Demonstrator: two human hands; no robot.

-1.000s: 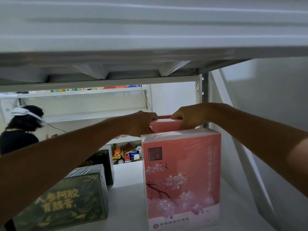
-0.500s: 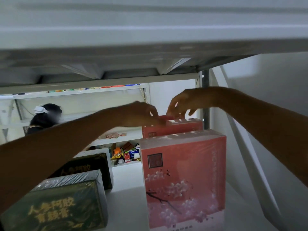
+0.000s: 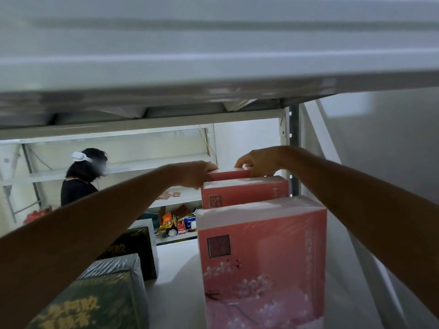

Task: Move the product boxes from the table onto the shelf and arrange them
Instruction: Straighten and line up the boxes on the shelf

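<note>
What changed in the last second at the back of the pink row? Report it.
The right hand briefly lifted its fingers, then came back down onto the rearmost pink box; the left hand stayed at its other corner. The front pink box and the green boxes stayed put.

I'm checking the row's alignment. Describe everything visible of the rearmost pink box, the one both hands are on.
Only a narrow strip of the rearmost pink box shows: its upper edge, plain salmon pink and smooth. The middle pink box right in front hides the rest. It appears upright at the back of the white shelf, near the grey upright post. The left hand grips its top left corner, the right hand its top right corner. Whether it touches the box in front cannot be told.
</note>
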